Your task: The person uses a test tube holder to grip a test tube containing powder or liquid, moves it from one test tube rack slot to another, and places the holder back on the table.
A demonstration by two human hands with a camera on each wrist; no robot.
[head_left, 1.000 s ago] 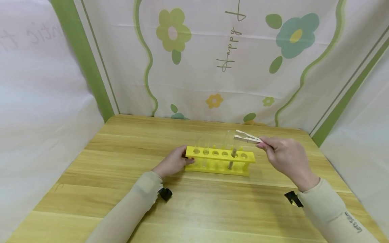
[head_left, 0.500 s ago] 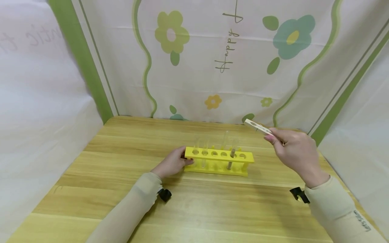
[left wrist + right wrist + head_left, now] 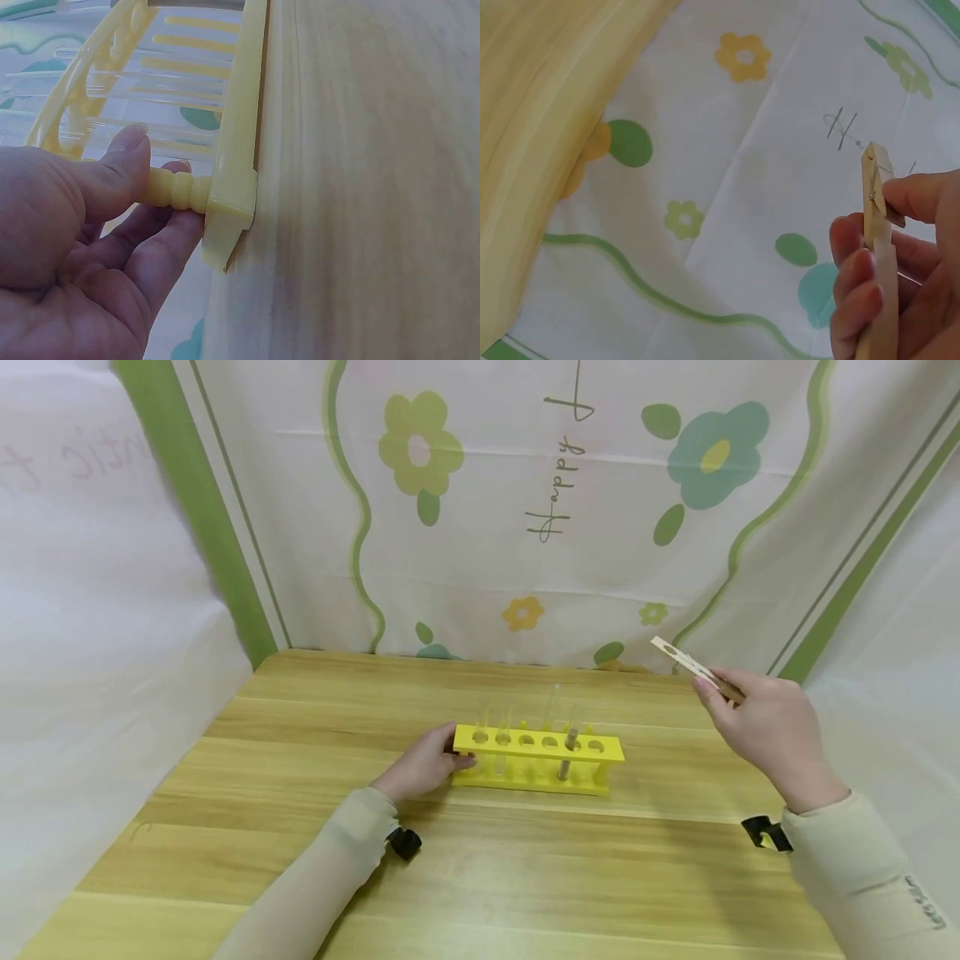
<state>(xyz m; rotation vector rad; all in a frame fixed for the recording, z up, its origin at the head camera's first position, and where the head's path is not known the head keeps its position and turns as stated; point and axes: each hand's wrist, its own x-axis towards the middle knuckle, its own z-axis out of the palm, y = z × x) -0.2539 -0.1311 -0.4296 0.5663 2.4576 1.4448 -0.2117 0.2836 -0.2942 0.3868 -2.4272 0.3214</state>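
Observation:
A yellow test tube rack (image 3: 538, 742) stands on the table. My left hand (image 3: 423, 764) grips its left end; in the left wrist view, thumb and fingers close round the ridged end post (image 3: 176, 189). Two clear test tubes stand in the left holes, one of them a glass tube (image 3: 501, 763). A test tube with grey-brown contents (image 3: 566, 766) stands upright near the right end. Behind the rack's top bar leans another clear tube (image 3: 553, 700). My right hand (image 3: 776, 735) holds a wooden test tube clamp (image 3: 684, 658), raised right of the rack, with nothing in its jaws.
The wooden table (image 3: 480, 877) runs back to a white cloth (image 3: 465, 552) printed with flowers, and white cloth hangs at both sides too. A black wrist strap piece (image 3: 405, 843) shows below the left sleeve, another (image 3: 765, 833) below the right.
My right hand has drawn the clamp up and right, away from the tube with grey-brown contents, and the clamp's jaws have come together. The left hand stays on the rack.

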